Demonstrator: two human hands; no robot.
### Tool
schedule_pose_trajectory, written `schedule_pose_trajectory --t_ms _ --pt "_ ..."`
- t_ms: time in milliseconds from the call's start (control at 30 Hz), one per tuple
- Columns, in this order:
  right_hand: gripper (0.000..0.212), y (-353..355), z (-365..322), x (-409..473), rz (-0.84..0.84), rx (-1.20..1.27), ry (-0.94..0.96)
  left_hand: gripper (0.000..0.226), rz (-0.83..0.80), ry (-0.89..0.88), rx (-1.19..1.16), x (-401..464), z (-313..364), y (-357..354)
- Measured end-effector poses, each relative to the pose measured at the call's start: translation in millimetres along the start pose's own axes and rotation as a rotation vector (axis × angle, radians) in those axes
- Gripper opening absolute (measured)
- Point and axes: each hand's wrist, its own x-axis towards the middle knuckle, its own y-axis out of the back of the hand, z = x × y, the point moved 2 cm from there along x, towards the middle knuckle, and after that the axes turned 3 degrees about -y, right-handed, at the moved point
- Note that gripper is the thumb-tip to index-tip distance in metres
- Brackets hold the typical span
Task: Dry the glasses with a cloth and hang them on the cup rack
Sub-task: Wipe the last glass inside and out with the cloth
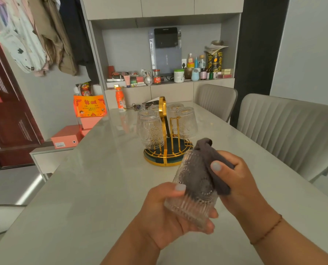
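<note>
Left hand [170,213] grips the ribbed glass [192,190] above the surface [83,188]; right hand [234,176] pinches the grey cloth [207,159] stuffed into it, rack [167,150] just behind.

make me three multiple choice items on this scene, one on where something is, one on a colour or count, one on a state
1. Where does the gold wire cup rack stand?
A. on the pale table beyond the hands
B. on the grey chair
C. on the cabinet shelf

2. What colour is the cloth stuffed into the ribbed clear glass?
A. white
B. dark grey
C. orange

3. How is that glass held?
A. hung on the rack
B. standing on the table
C. gripped in the left hand above the table

Answers: 1 A, the rack's round base sits on the table past the hands. 2 B, the cloth gripped by the right hand is dark grey. 3 C, the left fingers curl round its base while the cloth fills its mouth.
</note>
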Motion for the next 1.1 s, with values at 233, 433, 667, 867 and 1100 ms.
schedule_pose_trajectory --t_ms 233,433,667,867,1100 --pt "0.036 1.9 0.9 -2.7 0.398 -0.339 0.033 0.082 0.448 -0.106 0.746 3.1 2.7 4.3" --pt "0.043 -5.7 2.9 -5.0 0.297 -0.443 0.062 0.064 0.533 -0.187 0.967 2.5 2.8 3.5" --pt "0.025 3.3 -5.9 -6.2 0.083 -0.03 -0.013 0.057 0.05 -0.054 0.231 2.1 -5.6 -1.7" --pt "0.039 -1.3 -5.6 -8.5 0.367 -0.428 0.076 0.078 0.486 -0.127 0.887 3.8 -1.7 -1.9" --pt "0.026 0.0 -2.6 -3.7 0.14 -0.257 0.008 0.053 0.31 -0.145 0.649 2.6 3.0 -0.8"
